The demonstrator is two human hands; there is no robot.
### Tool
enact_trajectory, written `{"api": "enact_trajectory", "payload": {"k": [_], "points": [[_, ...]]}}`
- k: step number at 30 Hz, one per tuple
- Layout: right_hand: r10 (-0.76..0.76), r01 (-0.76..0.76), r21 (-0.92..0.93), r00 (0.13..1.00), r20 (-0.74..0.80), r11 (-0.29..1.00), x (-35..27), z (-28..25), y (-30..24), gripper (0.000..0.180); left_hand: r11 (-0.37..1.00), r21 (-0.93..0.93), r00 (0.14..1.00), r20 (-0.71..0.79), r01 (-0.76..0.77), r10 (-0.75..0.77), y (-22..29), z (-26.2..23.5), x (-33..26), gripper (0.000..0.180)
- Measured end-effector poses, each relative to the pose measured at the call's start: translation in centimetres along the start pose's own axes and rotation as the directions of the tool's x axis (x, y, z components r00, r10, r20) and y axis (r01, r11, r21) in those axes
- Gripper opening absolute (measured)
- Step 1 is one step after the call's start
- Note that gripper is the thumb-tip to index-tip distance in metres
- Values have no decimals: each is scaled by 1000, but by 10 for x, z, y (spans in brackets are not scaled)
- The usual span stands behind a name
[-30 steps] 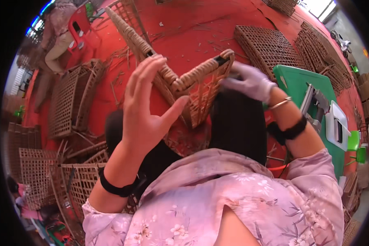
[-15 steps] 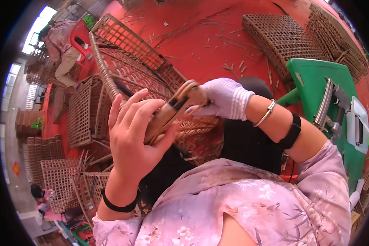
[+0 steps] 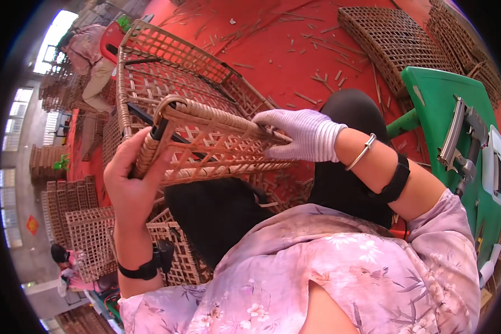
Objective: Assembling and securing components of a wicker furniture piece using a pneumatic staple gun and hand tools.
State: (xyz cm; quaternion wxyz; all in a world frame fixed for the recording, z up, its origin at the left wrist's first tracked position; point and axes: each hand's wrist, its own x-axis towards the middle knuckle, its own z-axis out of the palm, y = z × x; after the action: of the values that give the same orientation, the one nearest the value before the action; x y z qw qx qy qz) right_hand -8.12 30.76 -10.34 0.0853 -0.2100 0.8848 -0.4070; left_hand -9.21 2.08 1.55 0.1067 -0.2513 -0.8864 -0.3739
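A woven wicker panel with a thickly wrapped rim [image 3: 209, 113] is held up above my dark-trousered legs. My bare left hand [image 3: 132, 178] grips its left end, thumb and fingers on either side of the wrapped edge. At the other end, my right hand [image 3: 306, 133], in a white knitted glove, has its fingers and thumb round the edge. Just beyond stands a larger open-weave wicker basket [image 3: 175, 49] with dark frame bars. Whether the panel is joined to this basket, I cannot tell.
On the right, a green stool [image 3: 445, 83] bears a metal staple gun [image 3: 456, 139] and a white tray [image 3: 498, 158]. Woven panels [image 3: 395, 42] lie at the back right, cane scraps [image 3: 323, 78] across the red floor. A person [image 3: 89, 61] bends at far left, near stacked wickerwork [image 3: 89, 231].
The wicker panel has turned from nearly edge-on to show its woven face. My left hand has moved left and down, its raised fingers now closed round the panel's end. My right hand stays nearly in place.
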Motion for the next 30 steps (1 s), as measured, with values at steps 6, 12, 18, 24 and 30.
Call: {"api": "enact_trajectory", "payload": {"k": [6,12,18,24,30], "points": [[53,-53,21,999,-9,998,6,4,-2,47,997,-41,997,45,60,-58,17,-8,25,37],[-117,120,1,967,-225,993,16,-1,-7,30,996,-37,995,-65,79,-81,23,-42,50,42],[-76,213,355,929,-362,910,54,-16,-24,43,955,-131,962,-34,265,-271,21,-106,100,43],[241,-151,343,941,-237,927,67,-29,15,62,970,-191,983,-75,148,-165,-9,-124,168,56],[265,-40,639,928,-261,768,88,-10,8,60,991,104,968,-231,-80,102,30,-82,198,61]]}}
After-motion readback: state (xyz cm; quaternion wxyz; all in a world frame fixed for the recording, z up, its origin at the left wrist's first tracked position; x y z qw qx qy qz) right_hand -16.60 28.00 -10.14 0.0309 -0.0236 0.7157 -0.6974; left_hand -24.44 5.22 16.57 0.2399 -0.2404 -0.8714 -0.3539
